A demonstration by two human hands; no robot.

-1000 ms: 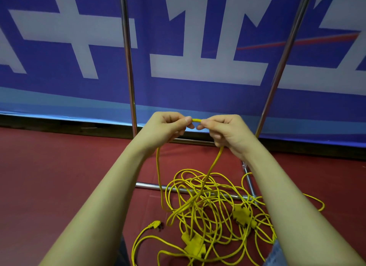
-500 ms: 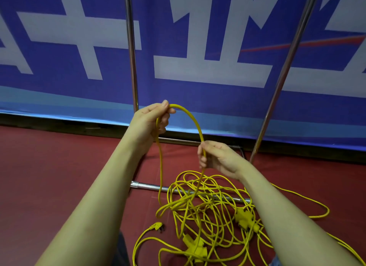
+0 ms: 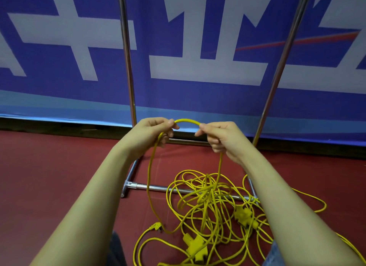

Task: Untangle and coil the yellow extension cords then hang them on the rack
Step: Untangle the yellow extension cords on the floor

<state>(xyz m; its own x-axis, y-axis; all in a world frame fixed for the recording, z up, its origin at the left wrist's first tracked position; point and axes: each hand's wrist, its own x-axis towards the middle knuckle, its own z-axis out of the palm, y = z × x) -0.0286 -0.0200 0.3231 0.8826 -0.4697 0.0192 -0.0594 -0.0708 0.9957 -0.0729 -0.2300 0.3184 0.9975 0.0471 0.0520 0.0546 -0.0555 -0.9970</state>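
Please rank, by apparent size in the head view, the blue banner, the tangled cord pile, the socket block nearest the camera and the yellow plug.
1. blue banner
2. tangled cord pile
3. socket block
4. yellow plug

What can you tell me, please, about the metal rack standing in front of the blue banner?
The rack is bare, shiny metal tubing, seemingly chrome or steel. Two uprights rise out of frame, the left near vertical, the right leaning in this wide-angle view. Low crossbars join them, front and back, on the red floor. A jointed foot shows at the front left. Tangled yellow cords lie across the front bar. Nothing hangs on the visible part; neither hand touches it.
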